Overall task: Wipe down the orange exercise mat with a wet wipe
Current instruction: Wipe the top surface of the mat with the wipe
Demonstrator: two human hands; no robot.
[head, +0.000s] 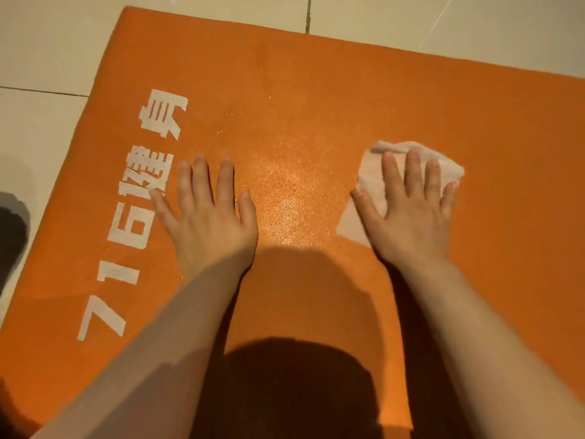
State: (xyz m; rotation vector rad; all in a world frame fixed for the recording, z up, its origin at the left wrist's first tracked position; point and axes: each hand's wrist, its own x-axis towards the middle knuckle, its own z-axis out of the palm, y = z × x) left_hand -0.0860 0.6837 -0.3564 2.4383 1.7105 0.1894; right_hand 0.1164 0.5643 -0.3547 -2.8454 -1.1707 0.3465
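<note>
Orange, finely textured foam exercise mat [316,90] lying flat on a floor of pale cream glazed tiles [47,42], seen from above. Right hand [408,213]: fingers straight and spread, palm down, pressing a crumpled white wet wipe [372,182] against the mat; nothing is curled around or pinched, the wipe being held only by flat pressure. The wipe protrudes beyond the fingertips on the far side, where its edge is bunched into a fold, and past the thumb toward the other hand; its middle is hidden beneath the palm. Left hand [209,217]: likewise flat and fully extended, palm down, resting directly on the bare mat and holding nothing. Between the two hands, a glistening patch [281,191] of the mat surface catches the light. Just outside the little finger of the left hand runs a line of worn white printed characters and numerals [139,204], extending along the mat's left edge. Both bare forearms reach in from the near edge; between them falls a dark rounded shadow [297,375] on the mat. No container is in view.
</note>
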